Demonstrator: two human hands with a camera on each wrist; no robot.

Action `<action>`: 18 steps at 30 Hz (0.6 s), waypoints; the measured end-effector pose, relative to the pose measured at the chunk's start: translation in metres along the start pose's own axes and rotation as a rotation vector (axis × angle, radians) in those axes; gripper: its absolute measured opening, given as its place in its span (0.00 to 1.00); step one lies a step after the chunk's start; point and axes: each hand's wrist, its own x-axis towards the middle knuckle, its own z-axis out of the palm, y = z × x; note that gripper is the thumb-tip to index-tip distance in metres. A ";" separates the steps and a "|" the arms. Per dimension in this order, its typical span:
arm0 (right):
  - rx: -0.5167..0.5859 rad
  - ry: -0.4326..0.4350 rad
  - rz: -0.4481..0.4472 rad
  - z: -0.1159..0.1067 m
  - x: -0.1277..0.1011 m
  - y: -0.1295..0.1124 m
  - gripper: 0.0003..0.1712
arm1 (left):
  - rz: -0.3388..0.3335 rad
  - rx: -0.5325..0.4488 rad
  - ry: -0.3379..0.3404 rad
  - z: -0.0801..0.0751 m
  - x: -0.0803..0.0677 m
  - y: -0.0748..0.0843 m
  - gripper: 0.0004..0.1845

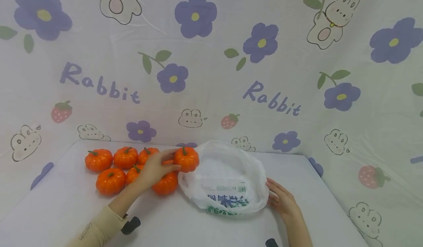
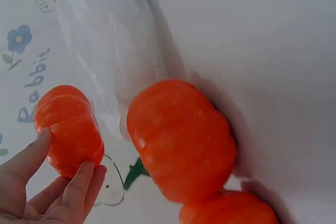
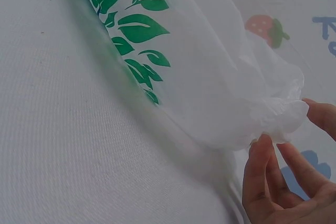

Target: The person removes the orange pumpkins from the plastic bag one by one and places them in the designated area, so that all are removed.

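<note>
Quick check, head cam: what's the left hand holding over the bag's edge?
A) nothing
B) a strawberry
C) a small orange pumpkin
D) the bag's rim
C: the left hand grips a small orange pumpkin at the near edge of the white plastic bag, as the left wrist view also shows; the right hand pinches the bag's rim on the far side.

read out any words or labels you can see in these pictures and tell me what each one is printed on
"Rabbit": printed in purple, twice, on the backdrop cloth, left and right of centre in the head view; also seen sideways in the left wrist view.
Blue characters on the white plastic bag, above its green leaf print: too blurred to read.
Small dark lettering on the beige sleeve: too small to read.
No print shows on the orange pumpkins.
</note>
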 end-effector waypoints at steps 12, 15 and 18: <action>-0.024 0.007 0.011 0.000 0.000 0.002 0.28 | -0.034 0.044 0.055 -0.061 -0.035 -0.024 0.35; -0.033 0.007 0.004 0.000 -0.001 0.001 0.29 | -0.020 0.065 0.096 -0.075 -0.045 -0.030 0.35; -0.036 0.005 -0.001 0.001 -0.001 0.000 0.29 | -0.026 0.077 0.111 -0.089 -0.053 -0.037 0.36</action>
